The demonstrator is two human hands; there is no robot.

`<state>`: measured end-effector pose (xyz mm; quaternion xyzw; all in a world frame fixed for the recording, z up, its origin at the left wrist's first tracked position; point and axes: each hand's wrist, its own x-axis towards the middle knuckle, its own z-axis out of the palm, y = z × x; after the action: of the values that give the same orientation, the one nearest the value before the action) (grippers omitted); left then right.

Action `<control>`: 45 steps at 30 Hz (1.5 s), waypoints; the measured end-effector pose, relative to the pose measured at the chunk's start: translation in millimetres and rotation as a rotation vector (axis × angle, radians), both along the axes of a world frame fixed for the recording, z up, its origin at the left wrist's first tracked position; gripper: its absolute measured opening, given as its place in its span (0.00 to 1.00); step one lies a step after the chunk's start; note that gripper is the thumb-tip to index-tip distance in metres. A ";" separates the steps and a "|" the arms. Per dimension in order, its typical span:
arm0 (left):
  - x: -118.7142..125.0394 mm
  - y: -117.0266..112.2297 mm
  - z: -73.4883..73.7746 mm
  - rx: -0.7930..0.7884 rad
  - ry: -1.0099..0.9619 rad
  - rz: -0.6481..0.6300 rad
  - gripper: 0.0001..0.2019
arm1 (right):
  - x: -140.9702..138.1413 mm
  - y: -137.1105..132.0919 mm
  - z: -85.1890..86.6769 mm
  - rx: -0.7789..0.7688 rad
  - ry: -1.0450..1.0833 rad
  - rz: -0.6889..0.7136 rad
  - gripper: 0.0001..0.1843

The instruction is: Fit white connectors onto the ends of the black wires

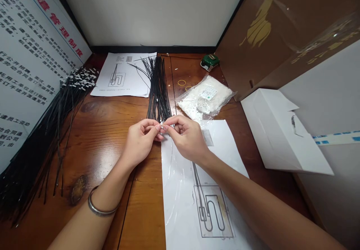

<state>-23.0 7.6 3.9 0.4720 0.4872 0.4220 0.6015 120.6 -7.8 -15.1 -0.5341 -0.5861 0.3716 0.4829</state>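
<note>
My left hand and my right hand meet fingertip to fingertip over the top edge of a printed sheet. Both are closed in a pinch. A tiny white piece shows between the fingertips; its exact kind is too small to tell, and which hand grips it more is unclear. Just beyond the fingers lies a bundle of thin black wires, its near ends hidden by my hands. Under my right hand and forearm is the printed sheet with a line drawing of a looped wire.
On the left lies a large bundle of black wires with white connectors. Another printed sheet is at the back. A clear bag of small white pieces, a green tape measure and yellow rubber bands lie back right. A white box stands right.
</note>
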 end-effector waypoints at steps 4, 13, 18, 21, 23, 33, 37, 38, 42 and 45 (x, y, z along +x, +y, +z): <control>0.2 0.6 0.0 -0.001 -0.006 0.002 0.10 | -1.0 0.3 -1.0 -0.021 0.034 -0.009 0.04; -0.7 0.1 0.4 0.001 -0.023 -0.002 0.12 | -2.0 1.3 1.2 -0.024 0.112 -0.087 0.05; -0.8 0.4 1.4 0.005 -0.010 -0.002 0.11 | 0.1 1.4 1.1 -0.023 0.081 -0.081 0.04; -0.7 0.6 1.5 0.003 -0.006 0.004 0.11 | 0.2 1.5 0.8 -0.018 0.065 -0.074 0.04; -0.6 0.6 1.2 0.001 -0.008 0.005 0.11 | 0.1 1.4 0.8 -0.020 0.052 -0.071 0.04; -1.4 0.0 -2.0 0.026 -0.024 -0.012 0.10 | 4.1 2.2 -1.6 -0.020 0.047 -0.015 0.06; -1.5 -0.2 -1.8 0.021 -0.020 -0.013 0.10 | 5.0 3.0 -2.1 -0.038 0.043 -0.006 0.06; -1.4 -0.2 -1.6 0.020 -0.022 -0.014 0.10 | 4.8 3.0 -1.7 -0.043 0.045 -0.004 0.06; -1.3 0.3 -0.6 0.024 -0.023 -0.009 0.11 | 2.0 1.6 2.5 -0.038 0.046 -0.025 0.05; -1.5 0.6 -0.1 0.036 -0.025 -0.015 0.10 | -0.3 0.1 5.6 0.033 0.007 -0.060 0.03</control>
<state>-24.5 8.1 3.8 0.4812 0.4685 0.4318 0.6021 120.3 -7.7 -9.6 -0.5423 -0.5739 0.3492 0.5046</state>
